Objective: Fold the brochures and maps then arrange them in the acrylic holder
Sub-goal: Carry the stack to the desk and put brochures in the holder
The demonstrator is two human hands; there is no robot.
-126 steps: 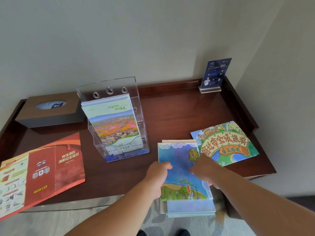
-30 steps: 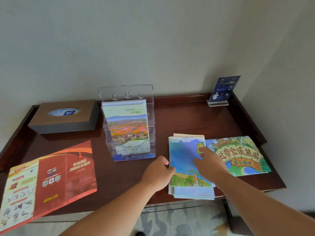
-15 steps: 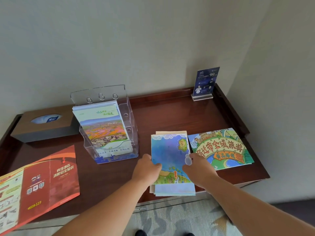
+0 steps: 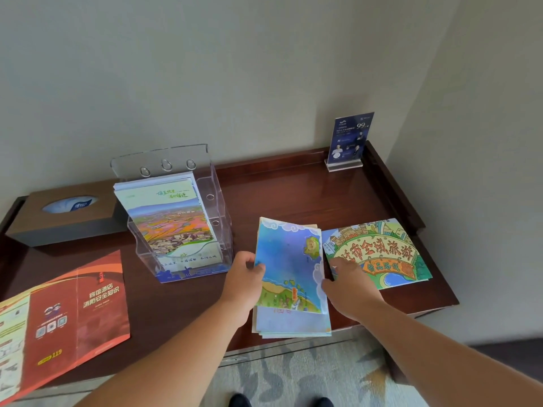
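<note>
Left hand [image 4: 244,284] grips the left edge of the blue map [image 4: 289,265], fingers curled round it, thumb side on top. Right hand [image 4: 349,289] sits at the map's right edge, thumb touching the paper, fingers loosely curled over the near-left corner of the green map [image 4: 379,254]; can't tell if it actually pinches the edge or only presses against it.

Head view, only one. Blue map is folded, several layers showing at its near end, which overhangs the front edge of the bench [image 4: 293,192]. Its far-left corner looks raised off the wood. Green map lies flat just right of it, edges touching or overlapping under the right hand.

Acrylic holder [image 4: 219,201] stands upright left of the blue map, near but apart. Landscape brochure [image 4: 173,221] stands in its front pocket with more sheets stacked behind it.

Red brochure [image 4: 73,312] lies unfolded at the bench's near-left, hanging past the front edge. Brown tissue box [image 4: 67,215] is at the far left, behind and beside the holder. Small blue sign stand [image 4: 349,139] is at the far-right corner against the wall [image 4: 264,69]. Patterned rug [image 4: 293,374] is below, with dark shoe tips [image 4: 239,400] at the bottom edge.
</note>
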